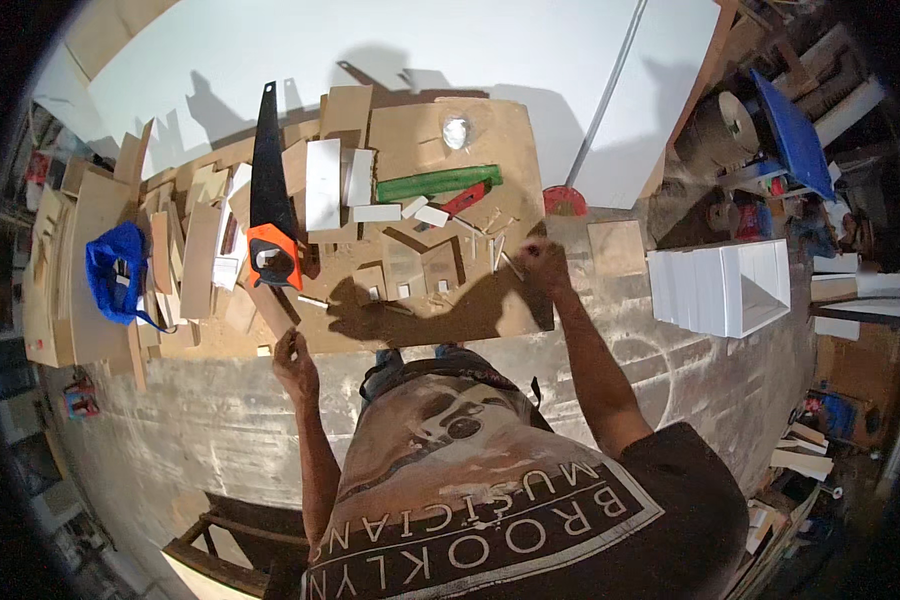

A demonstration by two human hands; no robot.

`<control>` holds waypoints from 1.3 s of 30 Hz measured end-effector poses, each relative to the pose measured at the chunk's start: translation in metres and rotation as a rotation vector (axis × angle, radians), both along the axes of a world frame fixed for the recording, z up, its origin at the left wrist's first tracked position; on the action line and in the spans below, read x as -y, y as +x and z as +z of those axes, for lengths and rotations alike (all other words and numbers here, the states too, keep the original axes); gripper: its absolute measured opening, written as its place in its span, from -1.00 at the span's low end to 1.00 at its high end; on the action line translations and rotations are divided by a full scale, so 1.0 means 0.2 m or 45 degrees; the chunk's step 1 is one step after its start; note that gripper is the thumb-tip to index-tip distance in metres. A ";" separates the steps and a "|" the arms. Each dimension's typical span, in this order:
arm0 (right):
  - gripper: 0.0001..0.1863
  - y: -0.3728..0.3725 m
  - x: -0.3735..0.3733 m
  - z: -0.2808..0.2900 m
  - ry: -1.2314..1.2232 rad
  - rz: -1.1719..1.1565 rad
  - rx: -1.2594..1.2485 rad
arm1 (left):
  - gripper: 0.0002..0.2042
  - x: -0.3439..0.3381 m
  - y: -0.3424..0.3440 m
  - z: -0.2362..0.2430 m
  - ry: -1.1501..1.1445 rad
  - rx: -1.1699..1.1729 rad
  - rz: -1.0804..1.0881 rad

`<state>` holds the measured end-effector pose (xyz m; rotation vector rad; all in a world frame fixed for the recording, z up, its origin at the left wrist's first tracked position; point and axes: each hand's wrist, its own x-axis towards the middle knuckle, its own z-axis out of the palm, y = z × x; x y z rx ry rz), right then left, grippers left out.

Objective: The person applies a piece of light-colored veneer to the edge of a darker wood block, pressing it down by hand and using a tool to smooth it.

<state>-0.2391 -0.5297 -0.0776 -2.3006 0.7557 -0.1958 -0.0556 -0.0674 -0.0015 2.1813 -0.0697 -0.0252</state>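
Observation:
My left hand [295, 366] is just off the near edge of the workbench, its fingers pinched together at the near end of a narrow brown board strip [272, 308]. Whether it grips that strip, I cannot tell. Over the bench's right edge is my right hand [544, 266], fingers curled closed; anything inside them is hidden. Close by it, a thin pale stick [512, 265] lies among several short sticks. A handsaw [268, 170] with a black blade and orange handle lies beyond my left hand. Between the hands are small brown board pieces [440, 268] and white blocks [378, 213].
A green strip [438, 184] and a red tool [464, 199] lie mid-bench, below a shiny clear item [457, 132]. Board offcuts and a blue bag [116, 272] crowd the left. A large white panel [490, 45] stretches behind; a white box unit [718, 288] stands right.

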 end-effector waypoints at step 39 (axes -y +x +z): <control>-0.40 1.83 -1.18 0.37 -0.292 -0.119 -0.012 | -0.81 -0.01 0.55 0.37 -1.411 -0.867 -0.046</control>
